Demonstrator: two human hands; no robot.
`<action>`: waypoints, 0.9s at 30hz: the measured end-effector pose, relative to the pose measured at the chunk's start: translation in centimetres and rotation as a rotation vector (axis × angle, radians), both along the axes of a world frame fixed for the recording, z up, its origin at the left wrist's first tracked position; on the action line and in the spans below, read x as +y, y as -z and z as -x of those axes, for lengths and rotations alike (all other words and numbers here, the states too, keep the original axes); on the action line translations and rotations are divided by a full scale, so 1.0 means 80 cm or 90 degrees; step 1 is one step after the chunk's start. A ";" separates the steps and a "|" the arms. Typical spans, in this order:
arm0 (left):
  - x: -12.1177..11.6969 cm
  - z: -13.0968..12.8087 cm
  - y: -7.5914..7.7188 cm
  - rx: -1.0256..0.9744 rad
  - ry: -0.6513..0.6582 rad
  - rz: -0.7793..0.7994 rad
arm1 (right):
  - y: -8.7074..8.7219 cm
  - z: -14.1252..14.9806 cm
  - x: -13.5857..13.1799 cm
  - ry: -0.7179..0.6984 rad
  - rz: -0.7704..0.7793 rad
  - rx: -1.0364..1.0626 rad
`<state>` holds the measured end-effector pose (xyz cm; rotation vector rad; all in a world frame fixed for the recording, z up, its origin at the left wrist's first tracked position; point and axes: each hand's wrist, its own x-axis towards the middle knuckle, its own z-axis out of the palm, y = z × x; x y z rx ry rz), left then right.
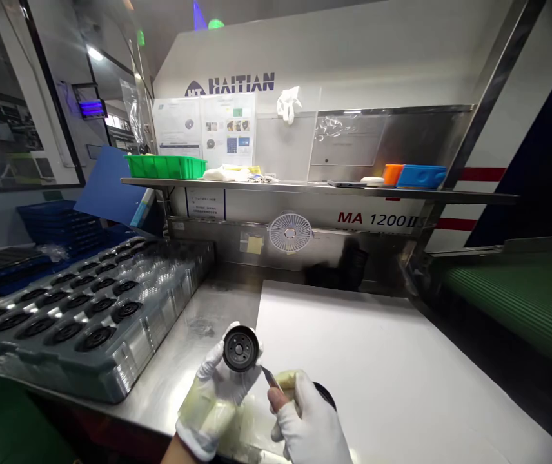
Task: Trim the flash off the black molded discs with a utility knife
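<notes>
My left hand (215,386), in a white glove, grips a round black moulded part (240,348) and holds its hollow face up toward me. My right hand (305,419), also gloved, pinches a small trimming knife (270,377) whose thin metal blade touches the lower right rim of the part. Partly hidden behind my right hand, a dark round edge (325,395) lies on a white sheet (353,348). Both hands are above the steel bench (184,351). Several similar black parts sit in rows in a grey stacked tray (66,316) to my left.
A steel shelf (305,187) crosses the back, carrying a green crate (166,166) and a blue and orange box (421,176). A small white fan (290,232) stands below it. A green conveyor belt (512,296) runs along the right, beside the bench.
</notes>
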<state>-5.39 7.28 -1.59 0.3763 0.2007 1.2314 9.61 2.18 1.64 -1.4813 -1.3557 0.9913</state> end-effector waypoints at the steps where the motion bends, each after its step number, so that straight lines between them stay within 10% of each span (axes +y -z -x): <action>1: -0.001 -0.001 0.002 0.004 0.004 -0.006 | -0.003 0.000 -0.001 0.005 0.000 -0.018; 13: 0.000 -0.008 0.027 -0.053 0.046 -0.033 | 0.015 0.007 -0.009 -0.021 -0.055 -0.082; 19: -0.007 -0.015 -0.001 0.024 -0.015 0.057 | 0.011 0.003 -0.011 -0.018 -0.013 0.029; 27: 0.055 0.045 -0.014 0.910 -0.320 -0.262 | 0.016 -0.103 0.011 0.109 -0.004 -0.374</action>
